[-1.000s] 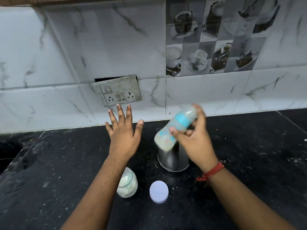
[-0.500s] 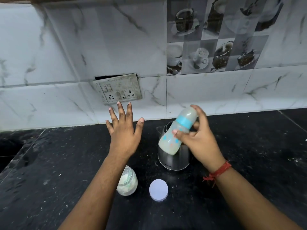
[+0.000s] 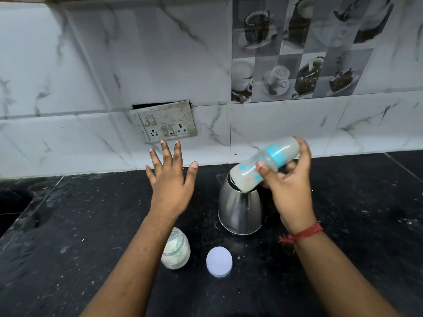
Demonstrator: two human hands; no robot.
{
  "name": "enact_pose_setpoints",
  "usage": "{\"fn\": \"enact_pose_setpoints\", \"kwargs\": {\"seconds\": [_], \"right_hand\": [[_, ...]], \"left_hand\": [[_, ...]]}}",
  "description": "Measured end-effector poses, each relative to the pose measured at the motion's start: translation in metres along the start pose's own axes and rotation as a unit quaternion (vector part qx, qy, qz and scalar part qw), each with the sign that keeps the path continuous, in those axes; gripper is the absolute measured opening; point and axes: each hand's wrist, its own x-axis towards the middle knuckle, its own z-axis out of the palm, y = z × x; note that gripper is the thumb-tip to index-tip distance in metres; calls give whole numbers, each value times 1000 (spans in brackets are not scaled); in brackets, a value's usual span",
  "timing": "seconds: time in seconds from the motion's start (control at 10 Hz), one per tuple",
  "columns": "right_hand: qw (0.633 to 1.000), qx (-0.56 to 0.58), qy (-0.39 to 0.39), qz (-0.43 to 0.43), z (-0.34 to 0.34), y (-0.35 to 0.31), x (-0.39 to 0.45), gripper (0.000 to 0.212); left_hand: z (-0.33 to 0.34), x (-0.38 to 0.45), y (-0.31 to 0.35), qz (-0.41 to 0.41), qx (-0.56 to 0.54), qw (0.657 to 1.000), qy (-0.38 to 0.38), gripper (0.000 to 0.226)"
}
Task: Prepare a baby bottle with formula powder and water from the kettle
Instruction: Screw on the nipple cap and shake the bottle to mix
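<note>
two bare hands work over a black speckled counter (image 3: pixel 68 225) backed by white marble tiles. from the left: a grimy switch plate (image 3: pixel 163 121) sits on the wall at about 11 o'clock from the left hand (image 3: pixel 170 187), which hovers flat, palm down, fingers spread and empty above the counter. under that forearm, at 6 o'clock from the hand, stands an open glass jar (image 3: pixel 176 249) with pale formula powder inside; its round white lid (image 3: pixel 219 261) lies flat just beside it at 3 o'clock. at 12 o'clock from the lid stands a steel kettle (image 3: pixel 239 211), upright. over the kettle's mouth the baby bottle (image 3: pixel 263 164), capped, with a blue ring and cloudy milky contents, is tilted, base at 7 o'clock, top at 2 o'clock. the right hand (image 3: pixel 290 188) grips it around the middle, thumb in front, a red thread on the wrist (image 3: pixel 302 234).
</note>
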Motion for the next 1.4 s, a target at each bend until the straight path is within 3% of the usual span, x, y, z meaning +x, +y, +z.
{"fn": "enact_pose_setpoints", "kwargs": {"seconds": [0.1, 0.2, 0.4, 0.5, 0.6, 0.7, 0.8, 0.9, 1.0, 1.1, 1.2, 1.3, 1.4], "right_hand": [[999, -23, -20, -10, -2, -4, 2, 84], [973, -160, -167, 14, -7, -12, 6, 89], [999, -4, 21, -24, -5, -17, 10, 82], [986, -113, -123, 9, 1, -2, -8, 90], [973, -146, -175, 27, 1, 1, -11, 89], [995, -41, -92, 17, -2, -8, 3, 86], [999, -5, -15, -31, -2, -8, 8, 85], [997, -42, -57, -22, -2, -2, 2, 87], [971, -173, -166, 2, -8, 3, 0, 89], [999, -32, -41, -1, -10, -1, 7, 87], [998, 30, 25, -46, -7, 0, 9, 87], [995, -63, -79, -14, -8, 7, 1, 91], [965, -184, -186, 20, -12, 12, -5, 92]], "left_hand": [[1, 0, 0, 3, -2, 1000, -1, 79], [2, 0, -1, 6, -3, 1000, -1, 81], [7, 0, 3, 8, -10, 1000, -5, 82], [8, 1, 5, 11, -13, 1000, -9, 81], [6, 2, 4, 11, -12, 1000, -2, 81], [4, 1, 1, 10, -7, 1000, -1, 82], [2, 1, -1, 3, -12, 1000, -1, 83], [4, 2, 2, 2, -15, 1000, -4, 84], [4, 4, 3, 5, -18, 1000, -2, 84], [4, 4, 3, 1, -22, 1000, 2, 85], [5, 2, 1, -1, -14, 1000, -2, 82], [7, 2, 1, -1, -14, 1000, -4, 82], [6, 2, 0, 2, -17, 1000, 2, 86]]}}
